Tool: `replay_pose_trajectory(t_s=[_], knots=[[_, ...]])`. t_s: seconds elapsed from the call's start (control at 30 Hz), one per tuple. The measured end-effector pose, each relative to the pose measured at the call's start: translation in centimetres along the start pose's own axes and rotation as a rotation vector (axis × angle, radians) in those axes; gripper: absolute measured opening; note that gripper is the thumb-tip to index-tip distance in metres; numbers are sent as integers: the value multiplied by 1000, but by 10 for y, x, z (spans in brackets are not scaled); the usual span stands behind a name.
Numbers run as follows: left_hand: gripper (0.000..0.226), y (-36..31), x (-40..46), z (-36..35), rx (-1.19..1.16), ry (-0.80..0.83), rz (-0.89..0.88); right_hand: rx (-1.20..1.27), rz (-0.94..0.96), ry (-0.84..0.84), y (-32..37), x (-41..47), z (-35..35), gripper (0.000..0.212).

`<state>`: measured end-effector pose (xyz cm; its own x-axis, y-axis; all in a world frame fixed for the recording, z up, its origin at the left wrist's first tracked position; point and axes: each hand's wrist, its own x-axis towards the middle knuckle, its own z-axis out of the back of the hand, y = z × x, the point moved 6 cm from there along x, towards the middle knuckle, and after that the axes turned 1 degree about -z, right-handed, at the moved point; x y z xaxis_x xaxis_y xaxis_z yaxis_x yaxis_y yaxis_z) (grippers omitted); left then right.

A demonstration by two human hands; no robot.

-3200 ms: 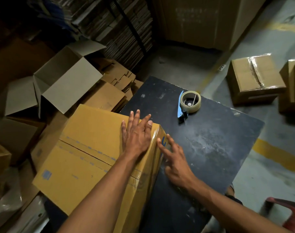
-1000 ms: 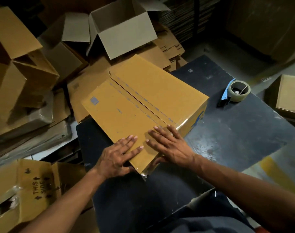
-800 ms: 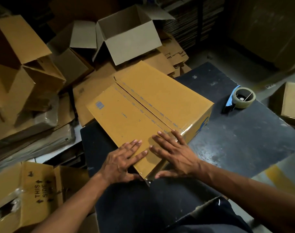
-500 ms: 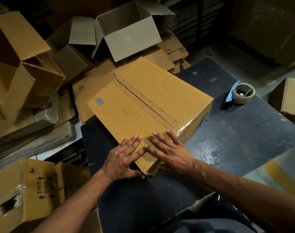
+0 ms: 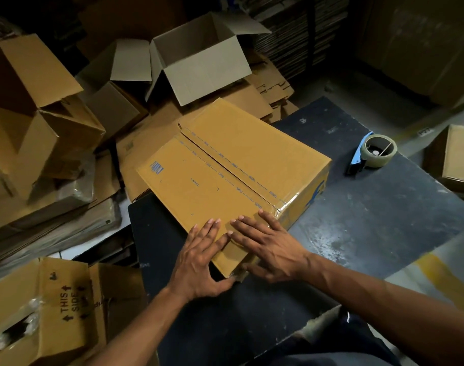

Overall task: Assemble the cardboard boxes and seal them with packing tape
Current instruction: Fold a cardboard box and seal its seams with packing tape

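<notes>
**Hands pressing down the near corner of a closed box**

The cardboard box [image 5: 233, 178] lies flat on the dark table [image 5: 371, 223], its far left part hanging past the table edge over the pile of flattened cardboard [image 5: 141, 143]. Its top flaps meet along a centre seam printed with a dotted blue line; shiny clear tape shows at the right end of that seam and folds down the side. The far end of the seam looks slightly lifted, and whether tape reaches it cannot be told.

The left hand [image 5: 199, 260] and right hand [image 5: 270, 247] both lie on the near corner, fingers straight and spread, pressing the top; the thumbs reach down the corner's sides. Neither grips anything.

The risks, as I judge them: hard pressure on this one corner could tip or slide the overhanging box off the table, and tape smoothed unevenly may wrinkle or peel at the edge.

The tape dispenser [image 5: 373, 153] sits on the table to the right, well apart from the box. Open empty boxes [image 5: 199, 59] stand beyond on the left.
</notes>
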<state>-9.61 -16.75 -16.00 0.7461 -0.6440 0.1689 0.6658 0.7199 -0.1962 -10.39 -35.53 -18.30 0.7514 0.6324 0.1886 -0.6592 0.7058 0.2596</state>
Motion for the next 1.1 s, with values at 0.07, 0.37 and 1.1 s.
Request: replay_pose_trajectory(t_s=[0.07, 0.37, 1.1], knots=[[100, -3, -1, -4, -7, -22, 45, -28, 5, 32, -2, -1, -3, 94], [87, -2, 1, -9, 84, -73, 80, -116, -65, 11, 2, 2, -15, 115], [125, 17, -6, -19, 210, 80, -104, -93, -168, -59, 8, 10, -20, 116]])
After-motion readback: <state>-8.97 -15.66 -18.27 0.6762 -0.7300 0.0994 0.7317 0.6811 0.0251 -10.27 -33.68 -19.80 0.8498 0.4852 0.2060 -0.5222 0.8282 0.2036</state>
